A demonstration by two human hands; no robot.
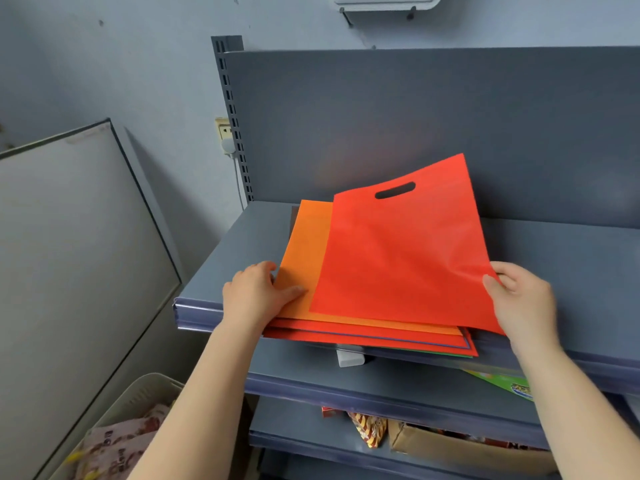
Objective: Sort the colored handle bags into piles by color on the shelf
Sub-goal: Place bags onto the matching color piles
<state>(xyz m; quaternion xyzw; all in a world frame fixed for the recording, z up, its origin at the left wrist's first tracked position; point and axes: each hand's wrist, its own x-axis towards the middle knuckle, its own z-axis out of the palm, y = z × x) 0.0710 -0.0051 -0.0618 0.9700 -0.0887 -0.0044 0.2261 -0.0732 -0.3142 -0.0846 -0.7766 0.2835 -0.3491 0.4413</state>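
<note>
Now, your right hand (519,299) pinches the red bag (401,251); lift it clear. Your left hand (258,292), fingers flat, should pin the orange bag (304,258).

Pale blue wall (104,64), wall socket (223,129), leaning grey panel (69,237)

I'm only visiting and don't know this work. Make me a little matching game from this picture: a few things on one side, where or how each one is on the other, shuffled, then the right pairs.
Things
1. red bag
2. orange bag
3. left hand
4. cardboard box

Places or states
A. on a lower shelf, partly hidden
B. lifted at an angle, pinched at its corner by the right hand
C. lying on top of the stack, under the lifted one
D. resting on the stack's near left corner

Pairs: 1-B, 2-C, 3-D, 4-A
</note>
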